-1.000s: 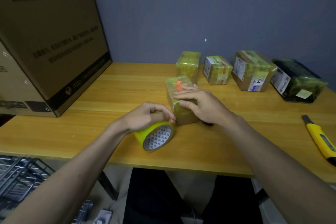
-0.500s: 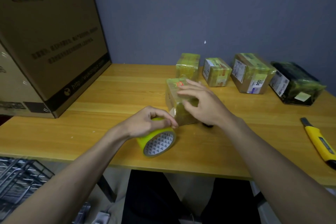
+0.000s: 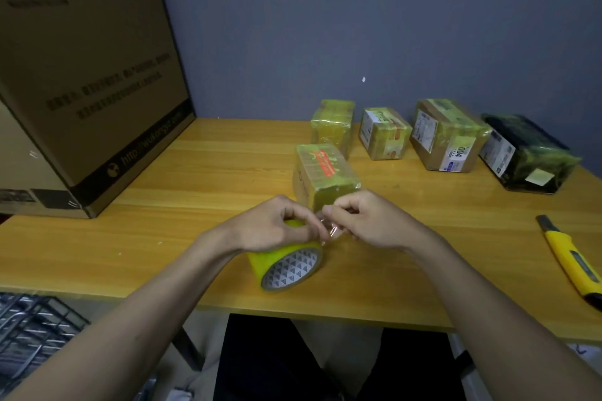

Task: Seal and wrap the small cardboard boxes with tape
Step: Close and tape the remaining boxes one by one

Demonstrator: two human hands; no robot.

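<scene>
Two hands at the tape, one box half wrapped

Left hand (image 3: 277, 231) grips the roll (image 3: 286, 265) near the table (image 3: 195, 179) edge; right hand (image 3: 368, 221) pinches the clear tape (image 3: 329, 229) between roll and box (image 3: 322, 174) just behind. Best tear with the strip taut, or reach for the knife (image 3: 566, 257) lying well right.

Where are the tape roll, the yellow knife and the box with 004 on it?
tape roll (image 3: 293, 267): head view, patterned inside of its core
yellow knife (image 3: 568, 255): head view, middle of its handle
box with 004 (image 3: 433, 137): head view, its side face
</scene>
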